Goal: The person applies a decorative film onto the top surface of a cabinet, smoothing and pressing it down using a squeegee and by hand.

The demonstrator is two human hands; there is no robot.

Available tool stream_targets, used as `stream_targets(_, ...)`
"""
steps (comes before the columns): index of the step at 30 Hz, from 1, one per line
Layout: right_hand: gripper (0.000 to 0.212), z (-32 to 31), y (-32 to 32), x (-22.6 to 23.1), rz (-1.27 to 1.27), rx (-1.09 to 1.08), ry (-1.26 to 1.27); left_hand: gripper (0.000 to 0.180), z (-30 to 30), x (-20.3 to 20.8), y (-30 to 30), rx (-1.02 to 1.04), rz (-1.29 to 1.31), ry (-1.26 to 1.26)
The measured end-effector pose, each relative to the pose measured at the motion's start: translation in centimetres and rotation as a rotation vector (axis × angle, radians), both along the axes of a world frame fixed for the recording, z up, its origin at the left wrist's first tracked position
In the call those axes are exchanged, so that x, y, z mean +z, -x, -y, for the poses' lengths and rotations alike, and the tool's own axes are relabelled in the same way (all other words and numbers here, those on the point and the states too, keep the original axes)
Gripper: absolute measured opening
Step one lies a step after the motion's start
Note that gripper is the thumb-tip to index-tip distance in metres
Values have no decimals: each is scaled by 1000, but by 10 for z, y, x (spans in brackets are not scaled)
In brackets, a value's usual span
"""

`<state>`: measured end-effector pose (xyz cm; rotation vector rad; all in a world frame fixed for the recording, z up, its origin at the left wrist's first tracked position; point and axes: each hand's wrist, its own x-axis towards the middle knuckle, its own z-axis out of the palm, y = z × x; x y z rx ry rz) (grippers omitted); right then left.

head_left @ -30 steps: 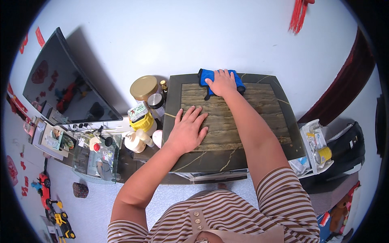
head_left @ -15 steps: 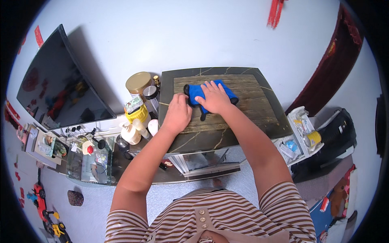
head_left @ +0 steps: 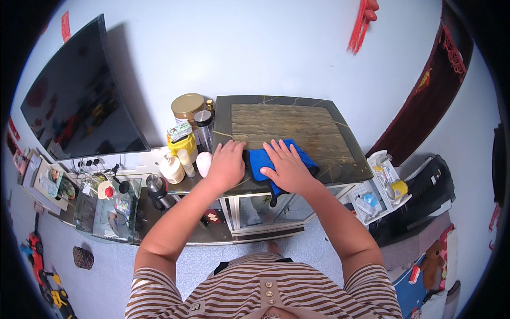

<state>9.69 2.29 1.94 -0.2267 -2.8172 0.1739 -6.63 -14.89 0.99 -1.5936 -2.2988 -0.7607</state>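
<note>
Blue cloth (head_left: 258,159) lies at the near edge of the cabinet top (head_left: 287,119), one corner overhanging, long axis roughly left to right, beneath the right hand (head_left: 288,170), fingers flat and slightly spread, its left end just beside the left hand (head_left: 226,167), fingers loose, gripping nothing.

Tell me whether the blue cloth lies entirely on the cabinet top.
No: the blue cloth lies under the right hand, and a dark-edged corner hangs past the front edge of the cabinet top.
</note>
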Motion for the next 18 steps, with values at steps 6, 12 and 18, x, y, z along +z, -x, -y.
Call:
stream_targets(6,69,-21,62,-2,42,-68,-25,54,10,-7,-14,89,-44,-54)
stream_targets(12,72,-70,144,-2,80,-172,20,48,14,6,-22,109,-28,0)
stream_targets(18,74,-110,206,10,139,-256,59,38,15,16,-32,139,1,-60)
